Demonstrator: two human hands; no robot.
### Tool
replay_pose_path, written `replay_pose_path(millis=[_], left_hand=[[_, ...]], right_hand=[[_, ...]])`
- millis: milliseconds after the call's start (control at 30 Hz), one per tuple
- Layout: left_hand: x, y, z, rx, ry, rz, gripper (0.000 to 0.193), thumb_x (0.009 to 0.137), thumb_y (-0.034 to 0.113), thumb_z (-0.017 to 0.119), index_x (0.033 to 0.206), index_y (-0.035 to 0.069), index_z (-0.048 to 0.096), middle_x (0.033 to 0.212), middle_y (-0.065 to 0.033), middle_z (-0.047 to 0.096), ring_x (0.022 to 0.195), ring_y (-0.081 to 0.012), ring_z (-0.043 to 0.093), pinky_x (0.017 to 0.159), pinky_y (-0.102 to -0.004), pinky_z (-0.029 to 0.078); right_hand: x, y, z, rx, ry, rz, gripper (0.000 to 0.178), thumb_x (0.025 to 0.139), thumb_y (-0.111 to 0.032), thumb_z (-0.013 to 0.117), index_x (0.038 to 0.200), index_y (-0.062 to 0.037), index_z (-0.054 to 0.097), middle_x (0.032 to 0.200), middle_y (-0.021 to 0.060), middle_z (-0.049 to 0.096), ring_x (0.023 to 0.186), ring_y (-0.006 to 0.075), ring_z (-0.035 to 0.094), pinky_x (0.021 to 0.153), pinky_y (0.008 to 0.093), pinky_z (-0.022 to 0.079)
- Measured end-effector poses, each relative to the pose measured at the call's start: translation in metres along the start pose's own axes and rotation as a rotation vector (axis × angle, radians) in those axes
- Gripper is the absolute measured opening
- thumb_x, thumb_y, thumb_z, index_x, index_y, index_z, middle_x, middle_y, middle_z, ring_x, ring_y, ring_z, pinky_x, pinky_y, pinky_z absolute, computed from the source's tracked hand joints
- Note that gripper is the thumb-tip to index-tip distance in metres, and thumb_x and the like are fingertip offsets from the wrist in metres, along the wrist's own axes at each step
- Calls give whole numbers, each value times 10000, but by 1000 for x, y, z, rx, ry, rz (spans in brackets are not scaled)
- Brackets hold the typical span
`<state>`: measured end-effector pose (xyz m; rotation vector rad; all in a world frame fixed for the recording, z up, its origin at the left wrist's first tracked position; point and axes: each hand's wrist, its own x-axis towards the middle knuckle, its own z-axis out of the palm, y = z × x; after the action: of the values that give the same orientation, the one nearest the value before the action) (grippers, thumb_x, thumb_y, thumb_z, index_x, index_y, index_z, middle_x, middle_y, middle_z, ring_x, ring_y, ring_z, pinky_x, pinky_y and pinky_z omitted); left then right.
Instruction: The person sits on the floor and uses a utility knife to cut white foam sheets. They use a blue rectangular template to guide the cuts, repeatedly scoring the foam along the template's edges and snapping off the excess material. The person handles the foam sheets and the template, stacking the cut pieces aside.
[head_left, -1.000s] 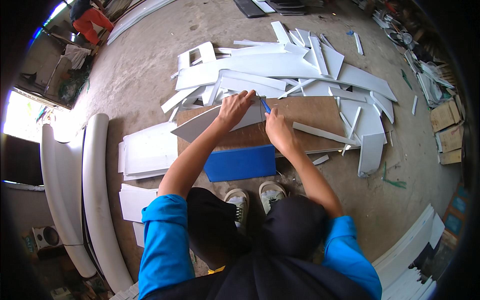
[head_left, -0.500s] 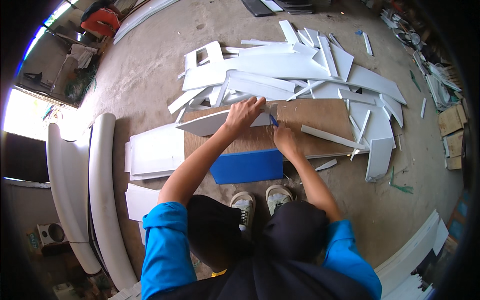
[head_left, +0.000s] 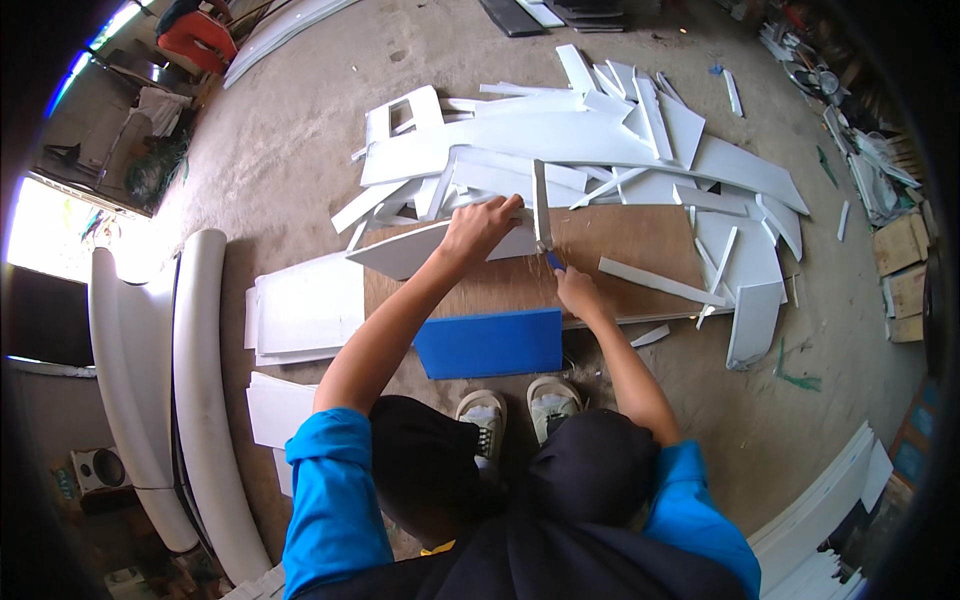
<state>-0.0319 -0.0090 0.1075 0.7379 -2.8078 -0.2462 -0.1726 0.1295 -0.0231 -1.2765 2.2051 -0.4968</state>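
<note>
My left hand (head_left: 481,230) grips the top edge of a white foam board (head_left: 400,250), which stands tilted on edge on a brown wooden board (head_left: 630,235). In my right hand (head_left: 579,291) is a blue-handled cutter knife (head_left: 555,261), its tip close to the white board's right end. A narrow strip (head_left: 541,203) stands upright beside that end, apart from it along the upper part; whether its foot still joins the board I cannot tell. On the near side of the wooden board leans a blue panel (head_left: 490,343). Another loose white strip (head_left: 660,282) lies to the right.
A heap of white offcuts (head_left: 520,130) spreads beyond the wooden board. Flat white sheets (head_left: 310,305) are stacked at left, with large white rolls (head_left: 205,390) farther left. Long white panels (head_left: 820,510) lie at lower right. A person in orange trousers (head_left: 197,42) bends at far left.
The narrow strip now stands out at the white board's right end. My right hand has drawn the knife slightly toward me and to the right; my left hand keeps its hold.
</note>
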Motion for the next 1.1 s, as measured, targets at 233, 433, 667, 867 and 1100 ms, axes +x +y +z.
replay_pose_path(millis=[233, 433, 667, 867, 1100], left_hand=[[1, -6, -49, -336, 33, 0, 315, 808, 276, 591, 1033, 57, 561, 723, -170, 633, 677, -335, 619, 604, -403, 487], [0, 1, -59, -236, -29, 5, 343, 787, 269, 616, 1042, 52, 543, 804, -142, 635, 738, -312, 611, 648, -385, 477], [-71, -16, -21, -198, 357, -156, 252, 772, 137, 638, 961, 35, 507, 954, -123, 490, 934, -249, 510, 784, -353, 448], [-173, -22, 87, -25, -93, -130, 584, 666, 380, 717, 1095, 68, 472, 1077, -109, 452, 1038, -286, 424, 870, -420, 366], [-173, -35, 98, -129, -221, -93, 545, 647, 328, 727, 1009, 10, 474, 1018, -140, 499, 990, -305, 468, 844, -388, 384]], right_hand=[[15, -35, -81, 710, 194, -112, 441, 829, -438, 548, 911, -8, 494, 752, 103, 589, 713, 209, 603, 619, 337, 473], [16, -72, -81, 719, 155, -412, 415, 724, -247, 705, 963, -24, 449, 884, 109, 570, 855, 211, 571, 743, 330, 448], [24, -2, -63, 978, 389, 47, 434, 718, -162, 702, 1027, -38, 423, 920, 51, 501, 774, 149, 496, 690, 303, 416], [3, 78, -56, 1217, 418, 234, 453, 748, -52, 673, 1096, 17, 392, 1044, 73, 449, 896, 166, 479, 774, 308, 392], [-28, 122, -65, 1326, 392, 364, 344, 770, -63, 661, 995, -92, 402, 893, 13, 483, 846, 124, 496, 699, 288, 387]])
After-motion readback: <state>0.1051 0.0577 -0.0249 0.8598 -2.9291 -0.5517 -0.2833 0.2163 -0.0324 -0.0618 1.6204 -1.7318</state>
